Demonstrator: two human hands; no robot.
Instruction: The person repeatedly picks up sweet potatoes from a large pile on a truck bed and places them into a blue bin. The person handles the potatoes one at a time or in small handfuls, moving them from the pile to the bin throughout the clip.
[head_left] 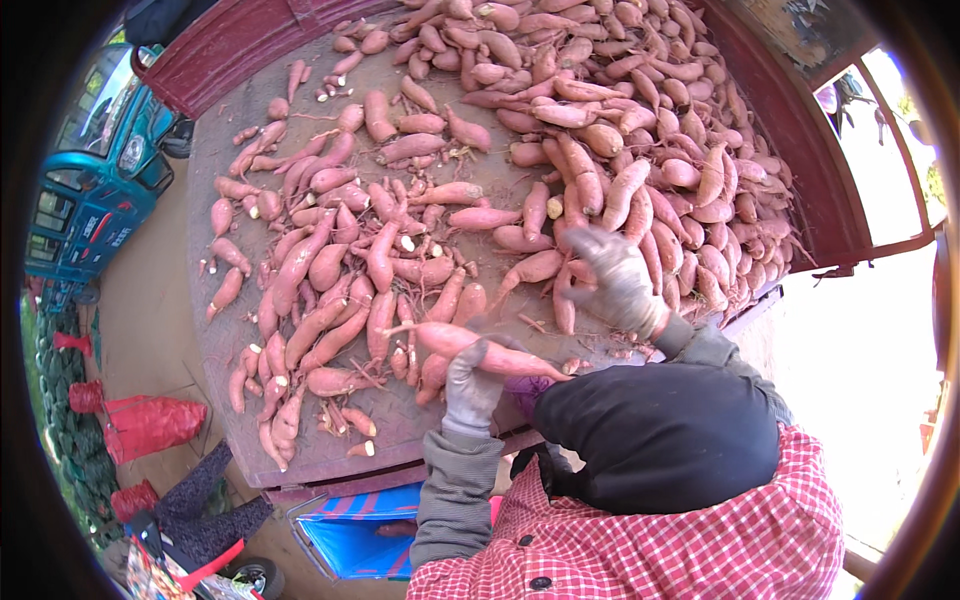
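Observation:
My left hand [472,388], in a pale, dirt-stained work glove, grips a long pink sweet potato [455,342] near the bed's front edge. The sweet potato lies crosswise, and its thin root end points left. My right hand [618,280], gloved the same way, is a little blurred. Its thumb and fingers are apart, with nothing visible between them. It hovers beside several sweet potatoes [563,300] at the near edge of the big heap [690,150]. A looser group of sweet potatoes [320,270], some with pale cut ends, spreads to the left.
The sweet potatoes lie on a truck bed [225,330] with red side walls [225,55]. A blue crate-like container [360,535] stands below the front edge. On the left are a teal truck [100,170], a red mesh sack [150,425] and another person's leg [215,500].

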